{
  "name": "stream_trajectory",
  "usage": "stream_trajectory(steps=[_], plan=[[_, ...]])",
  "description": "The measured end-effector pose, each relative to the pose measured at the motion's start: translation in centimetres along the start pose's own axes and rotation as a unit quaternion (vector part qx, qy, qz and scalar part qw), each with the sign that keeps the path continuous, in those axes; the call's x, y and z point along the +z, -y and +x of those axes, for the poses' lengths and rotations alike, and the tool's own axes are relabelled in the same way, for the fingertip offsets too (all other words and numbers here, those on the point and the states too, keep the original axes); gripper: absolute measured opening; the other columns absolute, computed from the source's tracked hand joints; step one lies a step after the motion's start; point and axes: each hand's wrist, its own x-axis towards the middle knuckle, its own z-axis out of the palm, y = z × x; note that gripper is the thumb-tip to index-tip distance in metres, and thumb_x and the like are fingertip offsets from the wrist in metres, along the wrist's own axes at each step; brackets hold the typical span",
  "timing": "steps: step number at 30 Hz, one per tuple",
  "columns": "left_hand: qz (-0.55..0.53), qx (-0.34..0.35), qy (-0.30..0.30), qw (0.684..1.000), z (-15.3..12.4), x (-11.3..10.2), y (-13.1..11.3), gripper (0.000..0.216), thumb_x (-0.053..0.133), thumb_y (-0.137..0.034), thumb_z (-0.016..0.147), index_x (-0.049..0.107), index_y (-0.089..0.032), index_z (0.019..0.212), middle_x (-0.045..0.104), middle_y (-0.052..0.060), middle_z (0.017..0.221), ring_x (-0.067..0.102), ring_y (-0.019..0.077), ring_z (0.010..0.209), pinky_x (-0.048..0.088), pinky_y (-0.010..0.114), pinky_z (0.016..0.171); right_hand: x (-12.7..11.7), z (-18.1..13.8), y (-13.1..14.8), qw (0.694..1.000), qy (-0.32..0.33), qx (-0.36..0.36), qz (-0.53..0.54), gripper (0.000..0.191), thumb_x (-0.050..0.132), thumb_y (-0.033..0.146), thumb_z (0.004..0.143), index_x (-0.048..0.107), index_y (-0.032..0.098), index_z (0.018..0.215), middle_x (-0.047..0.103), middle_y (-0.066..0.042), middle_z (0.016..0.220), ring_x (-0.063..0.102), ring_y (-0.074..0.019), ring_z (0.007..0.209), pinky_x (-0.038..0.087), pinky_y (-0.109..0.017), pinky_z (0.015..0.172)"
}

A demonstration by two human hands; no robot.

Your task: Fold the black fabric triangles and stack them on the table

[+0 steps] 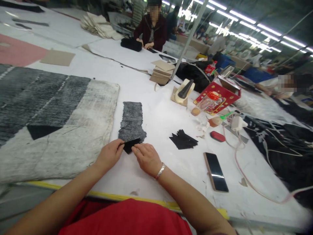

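Between my two hands is a small black fabric piece [130, 146], just off the near end of a speckled dark strip [132, 119] lying on the white table. My left hand [111, 151] pinches the piece at its left corner. The fingers of my right hand [148, 158] are bent together on its right edge. A pile of black fabric pieces [183, 139] lies to the right. On the left, another black triangular piece [43, 131] rests on a pale cloth pad [97, 107] with dark speckled bands.
A phone [216, 172], a red oval object [217, 136] and a white cable [244, 173] lie on the right. Farther back are a red box [217, 94], a tape dispenser-like object [184, 91] and stacked cardboard pieces [161, 72]. A co-worker [153, 29] stands across the table.
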Motion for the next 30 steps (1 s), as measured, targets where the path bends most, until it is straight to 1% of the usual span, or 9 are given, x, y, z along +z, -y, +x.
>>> stream_trajectory(steps=[3, 6, 9, 11, 13, 15, 19, 23, 30], plan=[[-0.125, -0.092, -0.007, 0.988, 0.5, -1.3, 0.4, 0.023, 0.046, -0.036, 0.083, 0.058, -0.018, 0.091, 0.065, 0.000, 0.074, 0.063, 0.0150, 0.066, 0.050, 0.027, 0.065, 1.6, 1.8, 1.0, 0.998, 0.042, 0.041, -0.023, 0.019, 0.044, 0.019, 0.090, 0.058, 0.015, 0.104, 0.059, -0.009, 0.095, 0.049, -0.0200, 0.088, 0.037, -0.036, 0.080], [-0.227, -0.182, -0.177, 0.940, 0.4, -4.1, 1.2, 0.029, 0.048, -0.040, 0.084, 0.055, -0.015, 0.098, 0.063, 0.000, 0.076, 0.063, 0.0140, 0.063, 0.052, 0.027, 0.061, 2.4, 2.2, 1.2, 0.995, 0.068, 0.070, -0.032, 0.015, 0.046, 0.019, 0.090, 0.059, 0.016, 0.098, 0.059, -0.008, 0.092, 0.049, -0.0202, 0.087, 0.037, -0.036, 0.078], [-0.102, -0.092, -0.335, 0.932, -1.2, -6.7, 1.3, 0.028, 0.050, -0.030, 0.085, 0.053, -0.012, 0.106, 0.063, 0.005, 0.094, 0.063, 0.0175, 0.080, 0.052, 0.033, 0.076, 2.3, 2.3, 0.7, 0.993, 0.068, 0.097, 0.008, 0.016, 0.047, 0.017, 0.089, 0.060, 0.018, 0.099, 0.060, -0.007, 0.096, 0.050, -0.0197, 0.089, 0.038, -0.035, 0.079], [0.027, 0.108, -0.271, 0.956, -3.0, -6.9, 0.6, 0.021, 0.053, -0.019, 0.082, 0.056, -0.013, 0.102, 0.063, 0.008, 0.103, 0.061, 0.0197, 0.094, 0.049, 0.036, 0.086, 1.6, 2.3, 0.2, 0.989, 0.062, 0.116, 0.070, 0.019, 0.045, 0.015, 0.089, 0.060, 0.017, 0.101, 0.060, -0.006, 0.098, 0.051, -0.0181, 0.089, 0.040, -0.032, 0.080], [0.105, 0.294, -0.147, 0.939, -5.1, -5.3, -0.4, 0.019, 0.051, -0.011, 0.080, 0.058, -0.015, 0.097, 0.064, 0.009, 0.104, 0.060, 0.0198, 0.096, 0.048, 0.036, 0.086, 0.6, 2.1, -0.1, 0.980, 0.033, 0.145, 0.129, 0.023, 0.042, 0.012, 0.089, 0.058, 0.015, 0.105, 0.059, -0.007, 0.100, 0.052, -0.0169, 0.091, 0.041, -0.029, 0.082], [0.146, 0.369, -0.076, 0.915, -7.0, -2.7, -1.4, 0.018, 0.046, -0.008, 0.080, 0.060, -0.014, 0.090, 0.066, 0.011, 0.100, 0.061, 0.0203, 0.090, 0.050, 0.034, 0.078, -0.4, 1.6, 0.3, 0.972, 0.006, 0.173, 0.160, 0.025, 0.040, 0.011, 0.089, 0.055, 0.013, 0.109, 0.058, -0.009, 0.102, 0.052, -0.0170, 0.095, 0.041, -0.029, 0.086], [0.146, 0.369, -0.060, 0.916, -9.1, 0.6, -2.0, 0.018, 0.049, -0.015, 0.083, 0.061, -0.009, 0.095, 0.067, 0.013, 0.096, 0.062, 0.0204, 0.084, 0.051, 0.032, 0.072, -1.6, 0.3, 2.8, 0.972, 0.096, 0.150, 0.150, 0.019, 0.045, 0.015, 0.089, 0.059, 0.016, 0.103, 0.058, -0.007, 0.093, 0.052, -0.0178, 0.089, 0.040, -0.029, 0.083], [0.135, 0.349, -0.043, 0.926, -9.5, -0.3, -0.5, 0.032, 0.048, -0.012, 0.084, 0.054, -0.004, 0.114, 0.062, 0.016, 0.111, 0.057, 0.0220, 0.100, 0.047, 0.034, 0.086, -1.2, -0.3, 5.3, 0.972, 0.173, 0.127, 0.093, 0.012, 0.051, 0.024, 0.089, 0.059, 0.019, 0.096, 0.058, -0.005, 0.090, 0.050, -0.0190, 0.085, 0.038, -0.031, 0.078], [0.219, 0.292, -0.015, 0.931, -9.8, -0.6, 0.7, 0.024, 0.048, -0.016, 0.085, 0.062, -0.010, 0.103, 0.063, 0.013, 0.108, 0.055, 0.0235, 0.093, 0.044, 0.037, 0.077, -0.3, 0.9, 6.1, 0.965, 0.205, 0.161, 0.037, 0.014, 0.059, 0.031, 0.085, 0.056, 0.019, 0.092, 0.056, -0.005, 0.088, 0.049, -0.0209, 0.082, 0.035, -0.032, 0.070]])
